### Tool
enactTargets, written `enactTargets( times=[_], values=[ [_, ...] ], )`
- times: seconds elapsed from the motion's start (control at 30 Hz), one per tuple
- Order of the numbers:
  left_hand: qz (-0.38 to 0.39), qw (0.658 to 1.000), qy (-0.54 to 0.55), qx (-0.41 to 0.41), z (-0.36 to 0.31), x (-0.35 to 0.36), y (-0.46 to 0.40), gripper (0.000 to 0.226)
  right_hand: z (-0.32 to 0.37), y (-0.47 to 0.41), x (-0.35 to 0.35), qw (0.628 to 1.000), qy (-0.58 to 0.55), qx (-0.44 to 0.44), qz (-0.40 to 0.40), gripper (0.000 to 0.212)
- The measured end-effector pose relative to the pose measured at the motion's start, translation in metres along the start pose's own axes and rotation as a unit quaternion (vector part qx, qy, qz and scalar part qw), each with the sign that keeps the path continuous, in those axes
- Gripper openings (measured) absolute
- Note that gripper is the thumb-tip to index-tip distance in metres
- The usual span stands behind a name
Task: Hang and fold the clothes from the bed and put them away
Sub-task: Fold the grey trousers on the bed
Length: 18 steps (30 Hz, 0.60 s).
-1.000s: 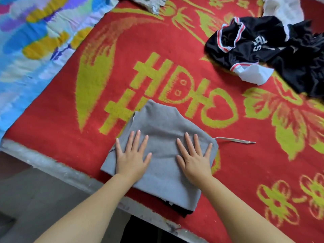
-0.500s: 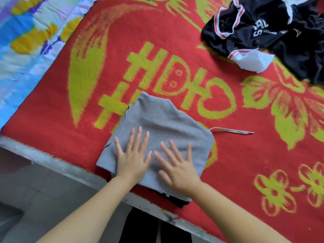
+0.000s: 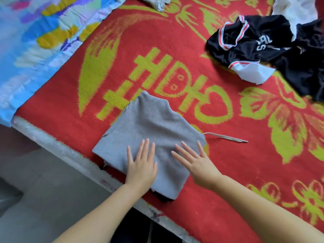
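A folded grey garment [image 3: 152, 125] lies near the front edge of the bed, on a red blanket with yellow-green patterns [image 3: 175, 41]. A pale drawstring [image 3: 226, 137] trails from its right side. My left hand [image 3: 142, 165] lies flat on the garment's near part, fingers straight. My right hand [image 3: 196, 162] rests flat on its right part, fingers spread. A dark edge of fabric shows under the garment's near corner. A crumpled black jersey with red and white trim [image 3: 254, 41] lies at the far right.
A blue, yellow and white patterned cover [image 3: 35, 41] lies on the left of the bed. White cloth [image 3: 294, 9] sits at the far right, a grey-white cloth [image 3: 156, 2] at the far edge. The bed's pale edge [image 3: 52, 146] borders a grey floor [image 3: 35, 190].
Both hands stayed flat on the grey garment. My right hand slid left toward the middle, then back to the right part. My left hand shifted toward the garment's centre.
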<state>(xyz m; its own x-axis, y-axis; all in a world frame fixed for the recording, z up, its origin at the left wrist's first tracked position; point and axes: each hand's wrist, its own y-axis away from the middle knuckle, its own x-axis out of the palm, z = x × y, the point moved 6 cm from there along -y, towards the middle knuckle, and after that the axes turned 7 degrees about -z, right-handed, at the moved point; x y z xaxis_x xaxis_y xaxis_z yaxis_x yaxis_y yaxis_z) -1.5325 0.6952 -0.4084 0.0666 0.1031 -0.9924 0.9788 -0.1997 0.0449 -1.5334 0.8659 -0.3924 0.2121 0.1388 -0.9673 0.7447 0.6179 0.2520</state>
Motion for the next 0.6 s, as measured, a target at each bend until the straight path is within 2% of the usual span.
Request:
enactTargets(
  times=[0.07, 0.2, 0.27, 0.33, 0.47, 0.6],
  values=[
    [0.008, 0.999, 0.034, 0.003, -0.05, -0.001, 0.021, 0.087, -0.029, 0.012, 0.002, 0.997, 0.067, -0.02, 0.01, 0.098],
    [0.128, 0.977, 0.094, -0.14, -0.104, 0.031, 0.038, 0.112, -0.053, -0.01, 0.02, 0.987, 0.134, -0.085, -0.009, 0.1],
    [0.134, 0.971, 0.06, -0.188, -0.105, 0.049, 0.032, 0.124, -0.053, -0.036, 0.028, 0.986, 0.134, -0.1, -0.03, 0.092],
    [0.111, 0.975, 0.017, -0.193, -0.103, 0.063, 0.029, 0.124, -0.054, -0.054, 0.034, 0.987, 0.11, -0.111, -0.041, 0.083],
    [0.08, 0.975, 0.033, -0.202, -0.1, 0.075, 0.035, 0.116, -0.05, -0.06, 0.031, 0.99, 0.034, -0.11, -0.076, 0.068],
    [0.102, 0.966, 0.024, -0.237, -0.082, 0.062, 0.039, 0.101, -0.04, -0.064, 0.012, 0.993, 0.039, -0.105, 0.019, 0.053]
  ],
)
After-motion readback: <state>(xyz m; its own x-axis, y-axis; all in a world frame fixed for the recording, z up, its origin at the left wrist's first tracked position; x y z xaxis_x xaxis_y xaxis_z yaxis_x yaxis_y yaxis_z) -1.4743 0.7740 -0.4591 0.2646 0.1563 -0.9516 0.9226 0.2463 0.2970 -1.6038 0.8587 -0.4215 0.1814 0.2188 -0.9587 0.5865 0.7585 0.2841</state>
